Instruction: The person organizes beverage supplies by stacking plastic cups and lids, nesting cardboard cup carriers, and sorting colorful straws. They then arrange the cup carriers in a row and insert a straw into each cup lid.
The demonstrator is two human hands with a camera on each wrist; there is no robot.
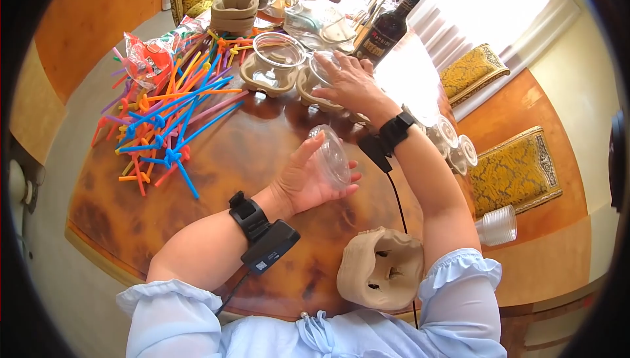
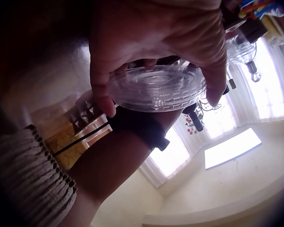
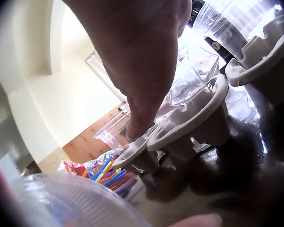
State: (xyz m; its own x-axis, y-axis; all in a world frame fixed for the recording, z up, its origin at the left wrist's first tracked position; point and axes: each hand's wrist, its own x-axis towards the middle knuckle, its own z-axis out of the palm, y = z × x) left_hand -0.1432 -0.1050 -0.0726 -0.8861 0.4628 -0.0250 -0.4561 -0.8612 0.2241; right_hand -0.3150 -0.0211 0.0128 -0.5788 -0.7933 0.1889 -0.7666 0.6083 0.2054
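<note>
My left hand [image 1: 305, 177] holds a stack of clear plastic lids [image 1: 333, 156] on edge, above the table. In the left wrist view, fingers and thumb curve round both sides of the lids [image 2: 156, 90]. My right hand [image 1: 357, 89] reaches across a clear plastic cup [image 1: 319, 68] set in a pulp cup holder [image 1: 307, 87], its fingers spread over the rim. In the right wrist view the thumb [image 3: 144, 116] points down beside the pulp holder [image 3: 194, 120]; the other fingers are mostly hidden. Another clear cup [image 1: 279, 49] stands in a neighbouring holder [image 1: 262, 76].
Knotted coloured straws [image 1: 170, 122] cover the table's left side beside a red wrapper [image 1: 147, 59]. A dark bottle [image 1: 388, 30] stands behind my right hand. A stack of cups [image 1: 497, 225] lies at the right edge, and a pulp holder [image 1: 382, 269] lies near my body.
</note>
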